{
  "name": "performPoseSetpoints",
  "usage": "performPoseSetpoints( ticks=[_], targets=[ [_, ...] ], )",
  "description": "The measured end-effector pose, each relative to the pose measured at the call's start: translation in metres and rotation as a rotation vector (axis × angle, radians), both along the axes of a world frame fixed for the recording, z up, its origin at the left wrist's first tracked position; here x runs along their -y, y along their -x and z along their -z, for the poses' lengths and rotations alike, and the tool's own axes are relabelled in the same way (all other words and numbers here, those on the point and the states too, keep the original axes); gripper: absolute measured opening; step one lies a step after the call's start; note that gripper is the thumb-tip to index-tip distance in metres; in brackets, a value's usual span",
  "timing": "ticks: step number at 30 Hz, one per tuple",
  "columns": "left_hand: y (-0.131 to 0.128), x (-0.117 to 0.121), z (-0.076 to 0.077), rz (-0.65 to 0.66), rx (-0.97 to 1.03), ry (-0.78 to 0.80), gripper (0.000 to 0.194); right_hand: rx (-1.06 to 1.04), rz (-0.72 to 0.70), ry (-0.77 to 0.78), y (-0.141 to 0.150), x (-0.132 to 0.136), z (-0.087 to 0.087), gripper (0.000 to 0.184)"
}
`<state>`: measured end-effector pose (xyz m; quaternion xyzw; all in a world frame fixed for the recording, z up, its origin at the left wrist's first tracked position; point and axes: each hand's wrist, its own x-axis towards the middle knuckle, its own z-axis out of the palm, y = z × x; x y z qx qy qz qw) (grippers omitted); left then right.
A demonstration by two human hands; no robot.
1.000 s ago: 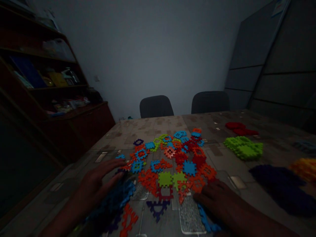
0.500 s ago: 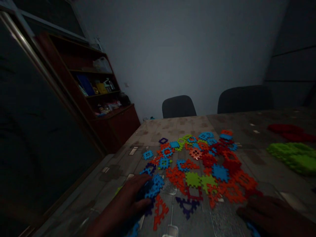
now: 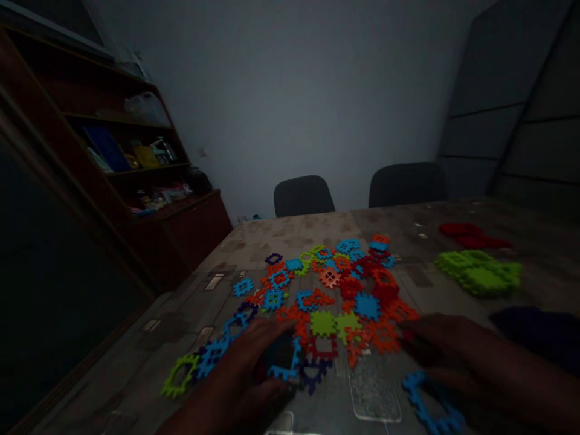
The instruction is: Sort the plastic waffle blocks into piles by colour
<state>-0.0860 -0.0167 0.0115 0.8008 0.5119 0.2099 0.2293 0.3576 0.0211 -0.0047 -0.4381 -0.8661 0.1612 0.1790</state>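
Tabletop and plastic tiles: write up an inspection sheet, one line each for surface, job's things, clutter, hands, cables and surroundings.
Surface: mottled patterned table, dimly lit.
Job's things: interlocking plastic tiles spread mid-table; green tiles, red tiles and dark purple tiles massed to the right.
Clutter: green frame tile lies at the near left of the spread.
Hands: left hand curled over a blue tile, grip unclear; right hand spread beside orange tiles, above a blue frame tile.
Cables: nothing seen.
Surroundings: two dark chairs beyond the table; wooden shelf unit at left.
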Motion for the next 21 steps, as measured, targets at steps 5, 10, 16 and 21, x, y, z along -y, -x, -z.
performPoseSetpoints(
  ticks=[5, 10, 16, 21],
  targets=[
    [-0.092, -0.013, -0.016, 0.422, 0.111, 0.127, 0.077, 0.03, 0.091, -0.062, -0.004, -0.017, -0.031, 0.037],
    [-0.165, -0.036, -0.01, 0.683, 0.147, 0.098, 0.083, 0.087, 0.208, -0.036, -0.025, -0.02, -0.035, 0.052],
    [-0.177, -0.047, 0.003, 0.791, 0.205, 0.006, 0.075, 0.054, 0.239, 0.028, -0.028, -0.015, -0.042, 0.057],
    [-0.127, -0.037, 0.012, 0.469, 0.14, -0.058, 0.062, 0.01, 0.017, 0.26, 0.002, 0.007, -0.057, 0.058]
  ],
)
